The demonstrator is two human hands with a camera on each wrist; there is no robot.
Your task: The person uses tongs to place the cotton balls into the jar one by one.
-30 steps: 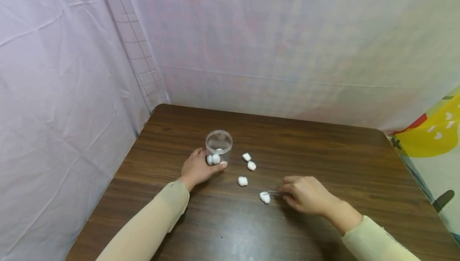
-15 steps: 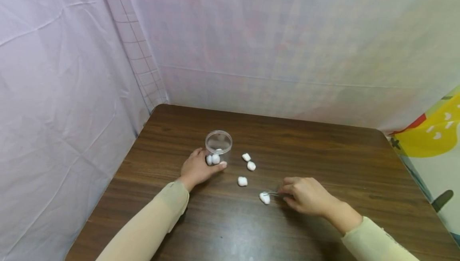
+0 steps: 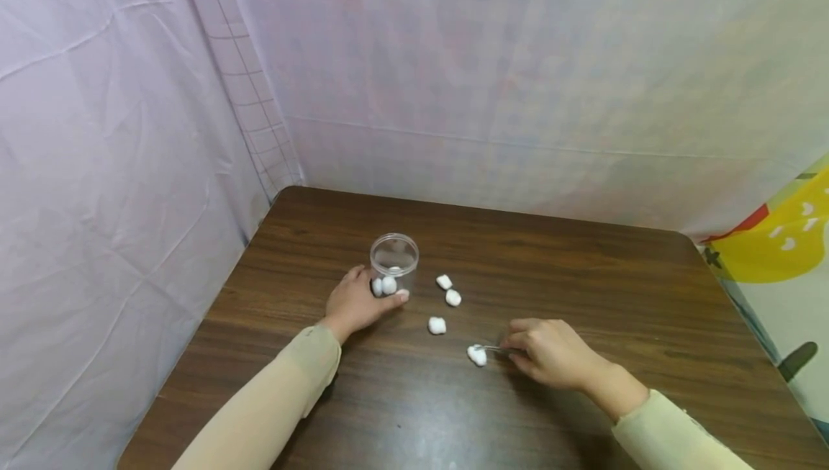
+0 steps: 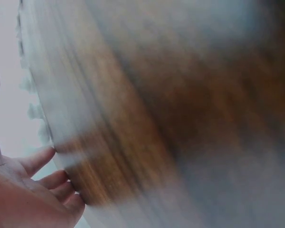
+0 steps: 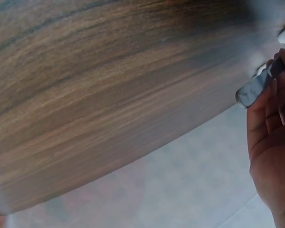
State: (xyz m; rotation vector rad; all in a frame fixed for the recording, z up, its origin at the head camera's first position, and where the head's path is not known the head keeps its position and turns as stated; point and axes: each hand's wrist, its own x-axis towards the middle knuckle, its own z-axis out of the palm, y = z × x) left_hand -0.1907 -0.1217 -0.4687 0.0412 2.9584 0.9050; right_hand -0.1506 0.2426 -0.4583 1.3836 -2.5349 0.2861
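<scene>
In the head view my left hand (image 3: 355,304) holds a clear plastic jar (image 3: 406,281) standing upright, thumb along its near side and fingers round the left. Several white balls (image 3: 388,285) lie in the bottom of the jar, which has no lid on. My right hand (image 3: 550,351) pinches metal tweezers (image 3: 495,348), whose tips are on a white cotton ball (image 3: 478,358) on the table. The right wrist view shows the broad end of the tweezers (image 5: 254,90) sticking out from the fingers. The left wrist view has the left fingers (image 4: 54,179) at its lower left; the jar barely shows there.
Between jar and tweezers lie three more cotton balls: one nearer me (image 3: 437,325), and two close together, a squarish one (image 3: 443,282) and a rounder one (image 3: 453,298). The dark wooden table (image 3: 583,268) meets hanging white cloth (image 3: 486,96) at its back and left.
The tweezer tips, spread over the cotton ball a second ago, have drawn closer together on it. The left hand and jar stay in place.
</scene>
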